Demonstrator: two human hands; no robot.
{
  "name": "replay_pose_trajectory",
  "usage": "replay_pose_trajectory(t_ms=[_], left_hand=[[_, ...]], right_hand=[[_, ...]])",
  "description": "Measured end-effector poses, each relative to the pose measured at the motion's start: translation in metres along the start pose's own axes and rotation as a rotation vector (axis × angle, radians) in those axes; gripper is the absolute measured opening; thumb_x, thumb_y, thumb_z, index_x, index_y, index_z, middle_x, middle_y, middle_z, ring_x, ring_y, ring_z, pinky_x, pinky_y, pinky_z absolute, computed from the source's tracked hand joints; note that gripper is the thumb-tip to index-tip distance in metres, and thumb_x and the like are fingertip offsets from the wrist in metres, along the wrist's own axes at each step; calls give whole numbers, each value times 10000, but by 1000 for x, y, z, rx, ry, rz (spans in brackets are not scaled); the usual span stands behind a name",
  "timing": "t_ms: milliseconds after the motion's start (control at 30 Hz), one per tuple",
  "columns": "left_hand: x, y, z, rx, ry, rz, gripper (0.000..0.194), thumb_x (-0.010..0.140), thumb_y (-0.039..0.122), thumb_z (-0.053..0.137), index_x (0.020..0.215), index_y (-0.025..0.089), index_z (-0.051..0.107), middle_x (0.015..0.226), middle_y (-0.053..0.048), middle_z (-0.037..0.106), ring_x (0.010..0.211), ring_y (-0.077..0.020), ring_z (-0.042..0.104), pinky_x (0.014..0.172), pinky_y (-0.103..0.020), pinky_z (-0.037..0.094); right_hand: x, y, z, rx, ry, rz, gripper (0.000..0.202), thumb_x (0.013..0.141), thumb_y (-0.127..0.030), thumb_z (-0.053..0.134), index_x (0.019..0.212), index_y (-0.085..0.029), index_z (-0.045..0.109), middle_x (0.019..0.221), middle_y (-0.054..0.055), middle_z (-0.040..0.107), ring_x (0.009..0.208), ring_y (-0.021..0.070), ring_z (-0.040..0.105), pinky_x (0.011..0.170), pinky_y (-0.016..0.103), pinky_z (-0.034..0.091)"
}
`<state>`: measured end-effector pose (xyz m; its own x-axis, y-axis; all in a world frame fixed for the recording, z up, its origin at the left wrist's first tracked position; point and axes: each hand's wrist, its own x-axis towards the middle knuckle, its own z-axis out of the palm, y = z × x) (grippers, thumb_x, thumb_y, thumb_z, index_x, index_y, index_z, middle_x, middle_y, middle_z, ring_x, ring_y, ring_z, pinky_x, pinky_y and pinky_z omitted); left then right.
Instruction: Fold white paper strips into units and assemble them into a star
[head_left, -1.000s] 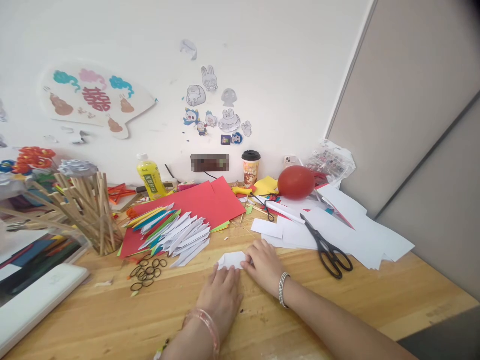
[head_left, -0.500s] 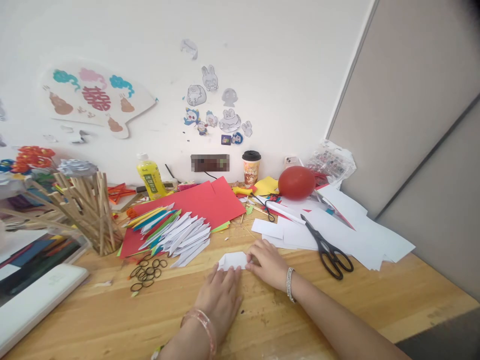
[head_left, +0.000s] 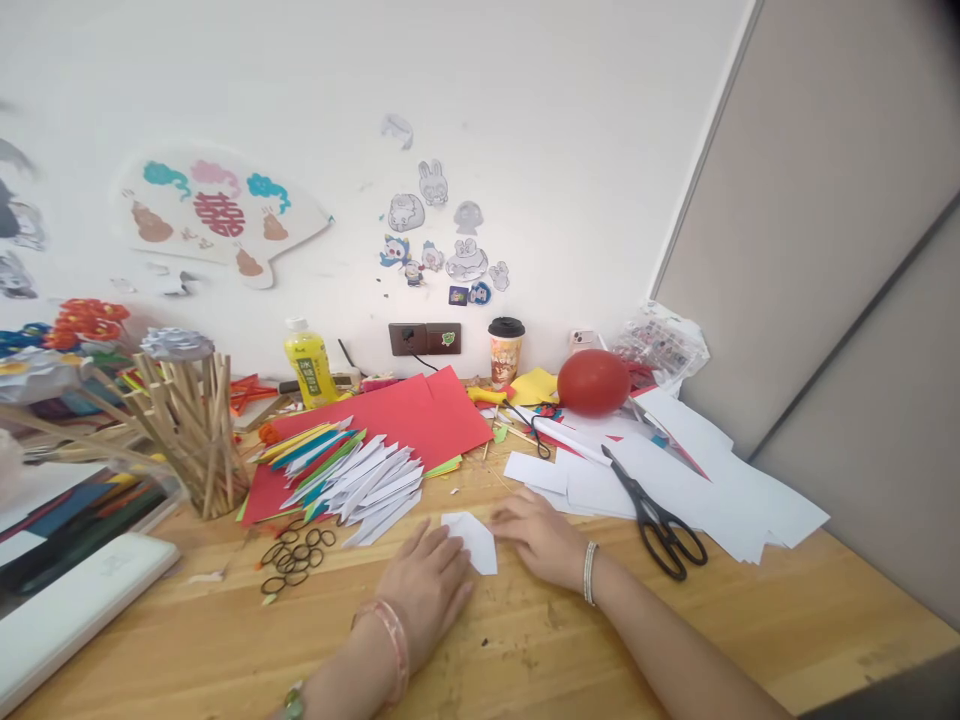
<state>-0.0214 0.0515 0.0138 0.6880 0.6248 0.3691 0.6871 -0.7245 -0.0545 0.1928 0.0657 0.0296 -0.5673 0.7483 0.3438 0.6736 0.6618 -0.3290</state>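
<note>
The left hand (head_left: 427, 585) lies flat, palm down, with its fingers a little spread. Its fingertips rest on the left part of a small, folded white paper piece (head_left: 477, 548). This paper lies on the light brown wooden table (head_left: 540, 650), near the middle, between the two hands. The right hand (head_left: 544, 540) is palm down too, with softly bent fingers right by the paper's right side. I cannot tell if those fingers touch or pinch it. A clear pink bracelet (head_left: 396, 640) is on the left wrist, and a thin silver bracelet (head_left: 589, 573) is on the right one.

To the left of the hands is a little heap of thin black rings (head_left: 294, 556). Just past it, a row of folded white paper strips (head_left: 379, 485) lies partly on big red paper sheets (head_left: 450, 420). To the right, black scissors (head_left: 656, 520) lie on loose white paper sheets (head_left: 712, 495), with their handles toward the near side.

On the far side, a shiny red balloon (head_left: 594, 382) sits to the right of a paper cup with a black lid (head_left: 506, 352). Farther left stands a yellow plastic bottle (head_left: 310, 368). A bunch of light wooden sticks (head_left: 199, 430) stands at the left, and a long white box-like thing (head_left: 82, 620) lies nearer.
</note>
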Motion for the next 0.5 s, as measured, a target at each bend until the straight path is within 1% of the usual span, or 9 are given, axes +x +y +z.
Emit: replay_pose_trajectory(t_ms=[67, 100, 167, 233, 300, 367, 433, 500], left_hand=[[1, -5, 0, -5, 25, -30, 217, 830, 291, 454, 941, 195, 613, 977, -61, 635, 986, -246, 515, 935, -468, 339], [2, -6, -1, -6, 17, -39, 220, 820, 303, 475, 950, 189, 611, 979, -70, 635, 963, -251, 525, 904, -464, 371], [3, -5, -4, -11, -11, -41, 266, 796, 320, 517, 1003, 169, 591, 989, -95, 632, 928, -255, 543, 853, -447, 421], [4, -4, -4, -17, -19, -10, 311, 783, 322, 542, 1040, 151, 572, 1010, -117, 626, 939, -261, 548, 844, -440, 439], [4, -4, -2, -32, 4, 33, 276, 800, 298, 519, 1029, 154, 576, 1027, -122, 623, 962, -255, 547, 854, -431, 445], [4, -7, 1, -55, 37, 71, 218, 835, 254, 464, 998, 178, 588, 1056, -112, 610, 984, -235, 537, 856, -410, 451], [4, -11, 2, -84, 70, 79, 214, 859, 205, 410, 962, 200, 597, 1075, -97, 592, 989, -214, 525, 836, -380, 465], [4, -15, 0, -128, 73, 67, 227, 866, 175, 390, 962, 217, 591, 1063, -77, 583, 968, -193, 522, 814, -350, 475]], right_hand=[[0, -8, -1, -107, -41, -99, 310, 790, -55, 431, 997, -201, 609, 1000, 53, 593, 928, 196, 458, 820, 342, 373], [0, -12, -2, -143, -48, -136, 288, 790, -67, 433, 978, -193, 611, 989, 58, 597, 920, 199, 458, 819, 348, 369], [-1, -19, -2, -159, -50, -205, 237, 776, -93, 458, 919, -196, 616, 990, 52, 596, 913, 196, 457, 820, 346, 366], [0, -24, -1, -132, -47, -254, 193, 766, -111, 474, 865, -201, 613, 965, 36, 599, 890, 182, 462, 805, 331, 371], [0, -24, -1, -107, -26, -240, 178, 765, -108, 469, 840, -196, 605, 905, 27, 606, 847, 169, 470, 773, 315, 383], [0, -20, -1, -89, 30, -163, 201, 763, -87, 458, 869, -186, 597, 897, 31, 604, 842, 164, 474, 761, 305, 392], [1, -13, -1, -83, 80, -99, 253, 760, -69, 456, 950, -178, 583, 973, 47, 595, 898, 169, 472, 795, 309, 392], [1, -6, 1, -97, 71, -110, 279, 770, -74, 465, 1002, -184, 574, 1037, 49, 588, 945, 174, 468, 832, 320, 385]])
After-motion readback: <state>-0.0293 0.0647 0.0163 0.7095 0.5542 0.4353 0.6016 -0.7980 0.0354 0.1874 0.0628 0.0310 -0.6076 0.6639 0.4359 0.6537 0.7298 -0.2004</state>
